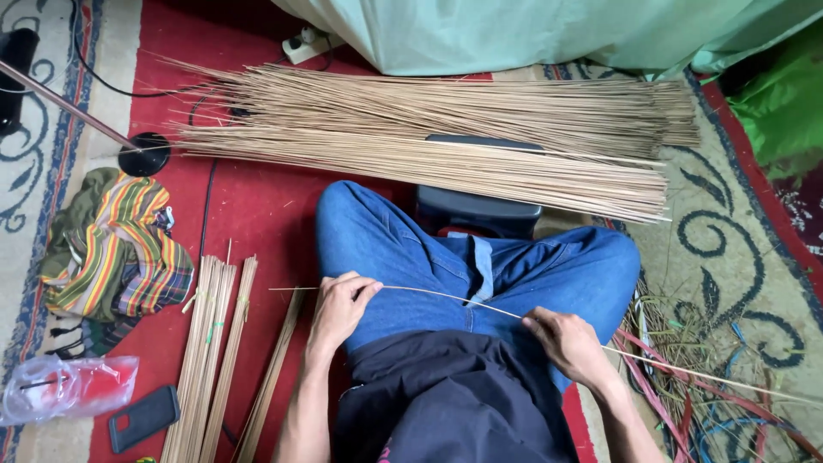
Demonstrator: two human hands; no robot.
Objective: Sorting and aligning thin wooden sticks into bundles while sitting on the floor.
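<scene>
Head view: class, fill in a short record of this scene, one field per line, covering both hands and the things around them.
Left hand: pinches one thin pale stick over the lap
Right hand: grips the same stick further along
Ahead: large heap of long tan sticks
Left side: tied bundles of flat pale strips, striped cloth, dark phone
Floor: red patterned carpet

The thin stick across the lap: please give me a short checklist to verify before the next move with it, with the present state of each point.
1. Left hand pinches the thin stick near one end: ok.
2. Right hand grips it further along: ok.
3. Stick unbroken between the hands: ok, it only bows slightly.
4. Far tip free of the scraps on the right: cannot tell.
5. Big pile of sticks lies apart from the held one: ok.
6. Tied bundles lie beside the left arm: ok.
</scene>
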